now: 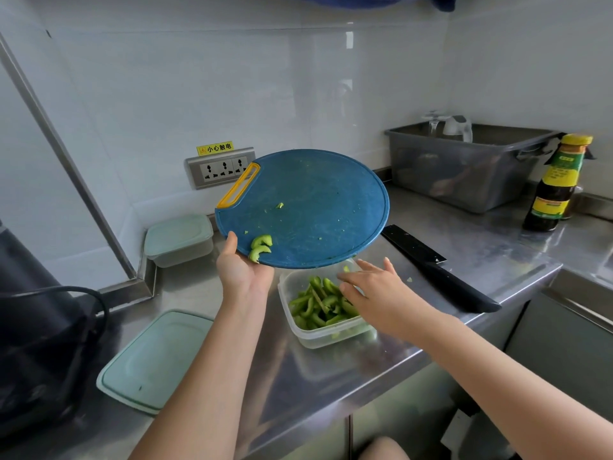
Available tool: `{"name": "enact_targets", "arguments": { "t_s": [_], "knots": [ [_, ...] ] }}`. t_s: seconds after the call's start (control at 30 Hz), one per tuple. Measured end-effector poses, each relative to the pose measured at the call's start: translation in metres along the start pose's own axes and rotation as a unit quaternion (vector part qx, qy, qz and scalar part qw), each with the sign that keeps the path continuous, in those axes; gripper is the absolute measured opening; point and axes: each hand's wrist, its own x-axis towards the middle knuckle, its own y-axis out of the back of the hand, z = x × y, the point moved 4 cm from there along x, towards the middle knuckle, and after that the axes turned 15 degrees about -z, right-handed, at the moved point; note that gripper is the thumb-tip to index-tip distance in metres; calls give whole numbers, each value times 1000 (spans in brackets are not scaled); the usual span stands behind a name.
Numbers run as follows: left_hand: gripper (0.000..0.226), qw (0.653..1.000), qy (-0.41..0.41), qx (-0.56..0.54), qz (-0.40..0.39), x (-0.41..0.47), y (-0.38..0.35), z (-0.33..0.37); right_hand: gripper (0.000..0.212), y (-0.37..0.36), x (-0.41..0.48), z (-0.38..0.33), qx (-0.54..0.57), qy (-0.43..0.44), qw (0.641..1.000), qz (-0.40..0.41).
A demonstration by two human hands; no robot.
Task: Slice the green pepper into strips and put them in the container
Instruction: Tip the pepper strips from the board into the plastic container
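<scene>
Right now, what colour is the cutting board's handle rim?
Yellow handle rim, head view.

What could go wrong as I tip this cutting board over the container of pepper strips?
Two pepper strips sit at the cutting board's edge beside your left hand, left of the container, so they may drop onto the counter. The black knife lies just beyond your open right hand, handle near the counter's edge; a sweep could knock it off.
</scene>
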Motion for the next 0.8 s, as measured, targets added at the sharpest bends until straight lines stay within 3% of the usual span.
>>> {"name": "enact_targets", "arguments": {
  "t_s": [0.07, 0.17, 0.23, 0.3, 0.37, 0.47, 0.6, 0.7, 0.8],
  "knots": [
    [29, 1000, -1, 2, 0, 1, 1, 2, 40, 1, 4, -2, -42, -2, 999, -34],
    [32, 1000, -8, 0, -6, 2, 2, 3, 36, 7, 6, -1, -13, 6, 1000, -28],
    [33, 1000, -9, -2, -13, 1, 0, 3, 32, 22, 3, 0, 25, 19, 996, 86],
    [32, 1000, -3, 3, -28, 0, -4, 2, 33, 47, -6, 1, 95, 7, 966, 239],
    [31, 999, 4, 14, -41, -1, -7, 0, 32, 71, -9, -4, 131, 6, 938, 320],
    [33, 998, 18, 15, -65, -2, -12, -5, 30, 93, 19, -17, 126, 34, 955, 265],
    [37, 993, 58, 21, -100, -4, -14, -12, 62, 89, 73, -32, 126, 52, 985, 107],
    [39, 990, 72, 29, -121, -5, -15, -16, 64, 79, 96, -43, 148, 59, 984, 82],
    [40, 991, 63, 18, -119, -4, -15, -18, 56, 67, 97, -59, 156, 110, 975, 115]
  ]
}}
